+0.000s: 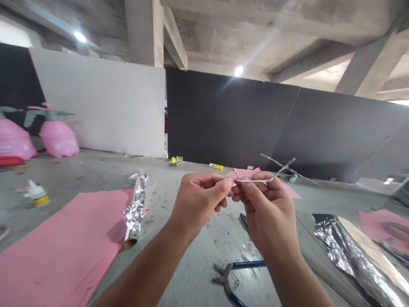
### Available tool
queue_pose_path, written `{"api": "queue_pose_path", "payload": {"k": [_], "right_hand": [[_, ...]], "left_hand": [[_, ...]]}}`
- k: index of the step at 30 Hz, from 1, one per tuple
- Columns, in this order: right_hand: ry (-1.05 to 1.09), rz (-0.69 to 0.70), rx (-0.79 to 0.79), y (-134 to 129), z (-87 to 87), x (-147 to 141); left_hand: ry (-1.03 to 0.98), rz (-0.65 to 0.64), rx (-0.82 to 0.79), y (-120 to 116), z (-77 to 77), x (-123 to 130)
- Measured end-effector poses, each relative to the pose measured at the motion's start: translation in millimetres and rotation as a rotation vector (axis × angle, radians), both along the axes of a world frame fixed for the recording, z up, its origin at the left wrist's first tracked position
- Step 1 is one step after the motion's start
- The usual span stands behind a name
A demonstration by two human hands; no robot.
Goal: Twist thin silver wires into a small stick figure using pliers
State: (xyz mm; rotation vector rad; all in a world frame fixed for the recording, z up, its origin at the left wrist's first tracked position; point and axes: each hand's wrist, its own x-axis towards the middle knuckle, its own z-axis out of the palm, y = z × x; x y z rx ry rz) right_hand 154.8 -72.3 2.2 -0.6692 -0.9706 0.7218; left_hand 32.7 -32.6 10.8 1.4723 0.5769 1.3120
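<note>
Both of my hands are raised over the middle of the table, fingertips close together. My left hand is pinched at the left end of a thin strand. With thumb and fingers, my right hand grips the same piece, a silvery foil-wrapped wire. Beyond the right fingers, its twisted, crossed ends stick out to the right. Pliers with blue handles lie open on the table below my hands, partly behind my right wrist. Another dark tool is mostly hidden by my right hand.
Pink sheets and a foil roll lie at left, near a small glue bottle. A yellow glue stick is near the dark partition. Crumpled foil and thin wires lie at right. Pink spray bottles stand far left.
</note>
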Motion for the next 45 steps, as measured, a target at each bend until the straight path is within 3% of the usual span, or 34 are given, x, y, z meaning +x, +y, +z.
{"api": "queue_pose_path", "payload": {"k": [7,13,17,22,28,32,36,39,45], "right_hand": [[-0.017,-0.036,-0.031,-5,2.5,3],[-0.095,-0.042,-0.053,-6,4.1,6],[-0.109,-0.122,-0.088,-6,4.4,4],[-0.187,-0.266,-0.094,-5,5.8,0],[-0.244,-0.399,0.030,-2,-0.2,-7],[-0.314,-0.408,0.107,-2,-7.0,-12],[-0.434,-0.398,0.136,-1,-10.2,-9],[-0.545,-0.461,0.135,1,-10.7,-4],[-0.980,-0.578,0.247,2,-9.7,5]], "left_hand": [[0.025,-0.034,0.058,-2,2.5,-2],[0.113,-0.003,0.136,-3,7.4,-6],[0.179,0.049,0.213,-2,5.9,-9],[0.255,0.201,0.360,-7,3.5,-7],[0.268,0.507,0.663,-10,-0.3,1],[0.286,0.703,0.907,-5,-6.6,4],[0.396,0.775,1.034,3,-13.0,3],[0.421,0.753,1.040,7,-14.0,1],[0.489,0.743,0.845,5,-2.9,-6]]}}
